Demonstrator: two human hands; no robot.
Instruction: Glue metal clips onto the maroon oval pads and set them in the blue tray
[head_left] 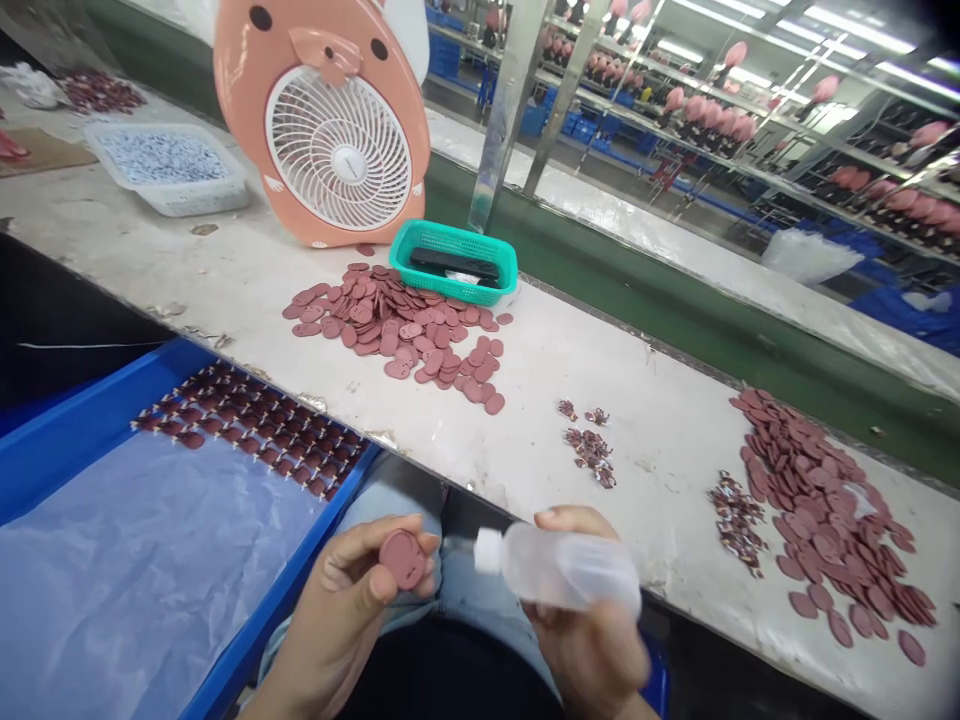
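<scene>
Between the thumb and fingers of my left hand (352,590) is a flat reddish-brown oval piece (403,559) with small holes in it. My right hand (592,640) is wrapped round a translucent white squeeze bottle (570,568), somewhat blurred. The bottle lies nearly level, its white cap and thin tip pointing left at the oval piece, apart from it by a small gap. Both hands are over my lap, in front of the table edge. On the table ahead lies a pile of similar oval pieces (405,325), with small dark brown parts (590,450) to its right.
At the left, a blue tray (352,480) lined with paper holds rows of dark brown pieces. A pig-shaped fan (255,150), a green basket (454,238) and a white basket (191,200) stand on the table. More oval pieces (832,510) lie at the right.
</scene>
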